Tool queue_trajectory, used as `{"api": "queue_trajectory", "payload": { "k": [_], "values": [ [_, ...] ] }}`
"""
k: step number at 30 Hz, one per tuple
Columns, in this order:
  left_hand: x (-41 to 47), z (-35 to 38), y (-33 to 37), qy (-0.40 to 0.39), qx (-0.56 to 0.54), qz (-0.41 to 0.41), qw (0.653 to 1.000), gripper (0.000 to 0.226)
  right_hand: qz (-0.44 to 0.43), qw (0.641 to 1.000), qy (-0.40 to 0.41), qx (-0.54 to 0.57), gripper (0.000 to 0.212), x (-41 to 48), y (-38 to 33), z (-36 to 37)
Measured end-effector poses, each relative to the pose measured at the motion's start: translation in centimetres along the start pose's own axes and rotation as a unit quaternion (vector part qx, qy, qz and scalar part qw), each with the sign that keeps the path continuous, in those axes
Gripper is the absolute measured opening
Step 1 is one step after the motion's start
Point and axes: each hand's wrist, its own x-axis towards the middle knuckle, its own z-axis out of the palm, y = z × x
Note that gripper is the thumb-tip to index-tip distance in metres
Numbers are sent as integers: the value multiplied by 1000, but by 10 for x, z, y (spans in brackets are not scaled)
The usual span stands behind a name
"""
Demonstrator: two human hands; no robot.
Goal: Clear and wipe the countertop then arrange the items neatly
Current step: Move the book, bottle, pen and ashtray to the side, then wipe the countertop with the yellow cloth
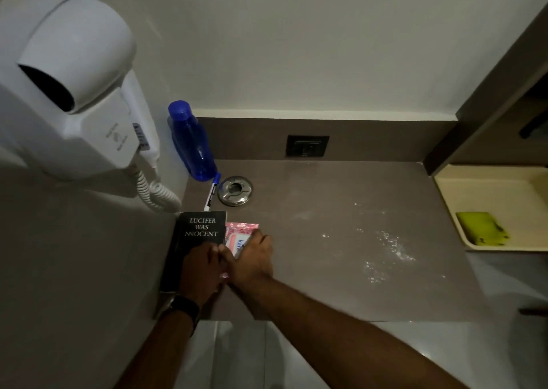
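Both hands are working at the left front corner of the brown table (341,240). The left hand (200,270) is lying flat on the lower half of a black book (198,234), fingers together, covering that part of the cover; the white title "LUCIFER WAS INNOCENT" is showing above the knuckles. A dark watch band (184,305) is circling the left wrist. The right hand (252,261) is resting over a pink packet (240,234) lying just beside the book's right edge. The fingers are curled down onto the packet, but whether they are pinching it or only pressing on it cannot be told — the hand is hiding most of the packet, and the printed label is cut off after a few blue letters.

Behind the book, a marker with a blue cap (212,191) is lying near a round metal ashtray (235,190). A blue bottle (192,142) is standing in the back left corner, against the wall. A white wall-mounted hair dryer (68,92) with a coiled cord is filling the upper left. A dark socket plate (307,146) is sitting in the backsplash; its details are too dim to read.

White powdery specks (388,246) are scattered over the table's right half. At the right edge, a cream tray (450,199) — partly cut off by the frame — is holding a yellow-green cloth (482,228).
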Motion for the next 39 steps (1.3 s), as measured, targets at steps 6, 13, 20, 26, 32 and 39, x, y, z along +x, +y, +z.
{"api": "queue_trajectory", "payload": {
  "k": [6, 13, 20, 26, 32, 39],
  "values": [
    [-19, 10, 13, 92, -29, -55, 994, 28, -59, 993, -7, 97, 58, -12, 30, -51],
    [-106, 55, 28, 136, 8, 11, 991, 51, -45, 996, 77, 4, 23, -46, 188, -196],
    [-112, 127, 28, 43, 209, 182, 960, 38, 63, 955, 257, -135, 11, 17, 323, -388],
    [-63, 151, 56, 6, 259, 213, 942, 50, 85, 946, 130, -285, 34, 94, 337, -459],
    [-36, 155, 76, -30, 273, 241, 931, 68, 184, 926, -6, -329, 78, 140, 347, -458],
    [-30, 159, 72, -38, 258, 207, 943, 69, 179, 913, 72, -359, 52, 166, 355, -451]
  ]
}}
